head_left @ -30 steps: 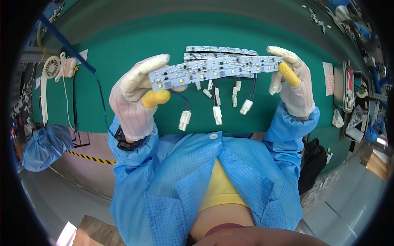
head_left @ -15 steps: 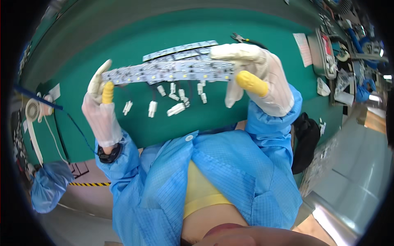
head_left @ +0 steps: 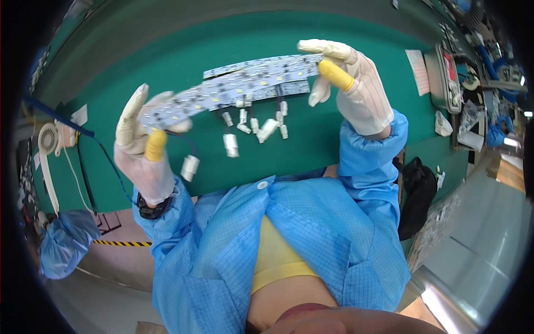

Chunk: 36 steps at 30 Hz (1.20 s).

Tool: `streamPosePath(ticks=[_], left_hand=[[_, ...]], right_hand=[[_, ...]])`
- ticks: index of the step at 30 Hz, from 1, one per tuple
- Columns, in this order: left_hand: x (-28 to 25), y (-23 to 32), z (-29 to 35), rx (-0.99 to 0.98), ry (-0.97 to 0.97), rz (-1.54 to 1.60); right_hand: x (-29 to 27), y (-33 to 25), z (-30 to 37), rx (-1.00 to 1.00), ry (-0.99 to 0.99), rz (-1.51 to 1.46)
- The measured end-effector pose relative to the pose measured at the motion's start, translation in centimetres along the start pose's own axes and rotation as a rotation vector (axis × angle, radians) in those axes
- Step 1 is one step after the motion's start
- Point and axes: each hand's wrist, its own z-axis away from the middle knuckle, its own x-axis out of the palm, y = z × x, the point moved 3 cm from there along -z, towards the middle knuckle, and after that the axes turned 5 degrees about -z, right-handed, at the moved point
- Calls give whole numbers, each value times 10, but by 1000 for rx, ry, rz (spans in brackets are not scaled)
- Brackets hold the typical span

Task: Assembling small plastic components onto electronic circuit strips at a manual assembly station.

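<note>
A long, pale LED circuit board strip (head_left: pixel 239 86) is stretched between my hands, slanted so its right end is farther away. Its left end is gripped by my left hand (head_left: pixel 139 125), in a white glove with a yellow thumb cot. My right hand (head_left: pixel 356 83), gloved the same way, pinches the other end between thumb and fingers. Behind and below the strip lie several similar LED boards (head_left: pixel 295 89), partly covered by it. White wire connectors (head_left: pixel 268 131) cluster on the near side of the boards. One larger white connector (head_left: pixel 190 168) hangs on a dark wire near my left hand.
The work surface is a green mat (head_left: pixel 167 61). At its right stand a metal tray (head_left: pixel 445 78) with items inside and a printed sheet (head_left: pixel 417 72). A small white fan (head_left: pixel 49 138) and a blue cord (head_left: pixel 61 119) are on the left. A black bag (head_left: pixel 417 195) lies near my right elbow.
The strip has tilted: its right end went farther away with my right hand, while the left end came nearer. A connector near my left hand shows closer to me. The pliers are hidden now.
</note>
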Motion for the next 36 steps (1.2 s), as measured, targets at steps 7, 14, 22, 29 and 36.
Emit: streamPosePath(ticks=[7,14,22,29,36], left_hand=[[-11,-15,-4,54,-8,-119],[-8,-13,-9,-178,17,-332],[-12,-20,-10,-208,-2,-241],[-22,-25,-8,-63,-42,-435],[-4,-20,-16,-182,-163,373]], right_hand=[[-3,24,-3,29,-17,-241],[-5,11,5,61,-87,-302],[8,9,8,62,-121,-477],[1,15,8,176,-95,-374],[23,14,-13,-9,-142,-428]])
